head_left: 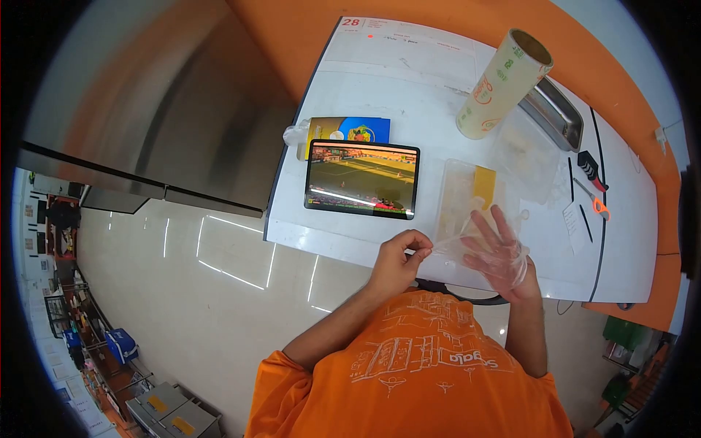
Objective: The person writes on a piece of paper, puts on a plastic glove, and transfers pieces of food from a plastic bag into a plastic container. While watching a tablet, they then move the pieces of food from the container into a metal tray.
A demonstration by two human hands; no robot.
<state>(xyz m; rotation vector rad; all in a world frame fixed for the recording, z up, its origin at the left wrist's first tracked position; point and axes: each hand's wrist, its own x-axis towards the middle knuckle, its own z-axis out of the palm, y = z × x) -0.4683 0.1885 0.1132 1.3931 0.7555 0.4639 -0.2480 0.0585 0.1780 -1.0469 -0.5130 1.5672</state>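
My left hand (400, 261) is closed in a pinch on a stretched edge of a thin clear plastic glove (454, 245). The glove lies loosely around my right hand (505, 257), whose fingers are spread and hold nothing. Beyond my right hand sits a clear plastic container (454, 191) with a yellow label or strip on it. How far the glove covers each finger is hard to make out.
A tablet (361, 179) showing a sports field leans on a blue and yellow box (369, 129). A tall plastic wrap roll (504, 84) stands at the back, near a metal tray (555, 113). Orange-handled scissors (600, 207) and a red and black tool (591, 171) lie right.
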